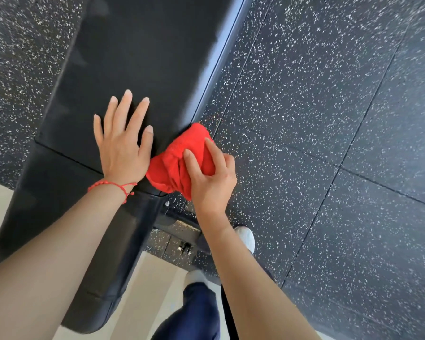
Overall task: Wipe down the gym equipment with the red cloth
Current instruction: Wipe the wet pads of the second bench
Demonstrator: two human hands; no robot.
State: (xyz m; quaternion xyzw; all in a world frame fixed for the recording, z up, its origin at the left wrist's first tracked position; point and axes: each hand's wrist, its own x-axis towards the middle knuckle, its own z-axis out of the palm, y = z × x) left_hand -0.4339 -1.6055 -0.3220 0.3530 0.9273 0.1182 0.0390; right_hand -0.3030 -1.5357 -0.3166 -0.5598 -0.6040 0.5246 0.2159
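Note:
A black padded gym bench [137, 52] runs from the top centre down to the lower left, split by a seam into a long back pad and a seat pad [59, 217]. My left hand [123, 143] lies flat on the back pad with its fingers spread; a red string bracelet circles that wrist. A bunched red cloth [174, 158] sits against the right side edge of the bench near the seam. My right hand [209, 175] grips the cloth, fingers curled over it, holding it to the pad's edge.
Dark speckled rubber floor tiles [329, 119] cover the right and top left. Beneath the bench shows its metal frame with bolts [179, 231]. My legs in dark trousers and white shoes [246, 236] stand at the bottom centre. Pale flooring [155, 290] lies at the lower left.

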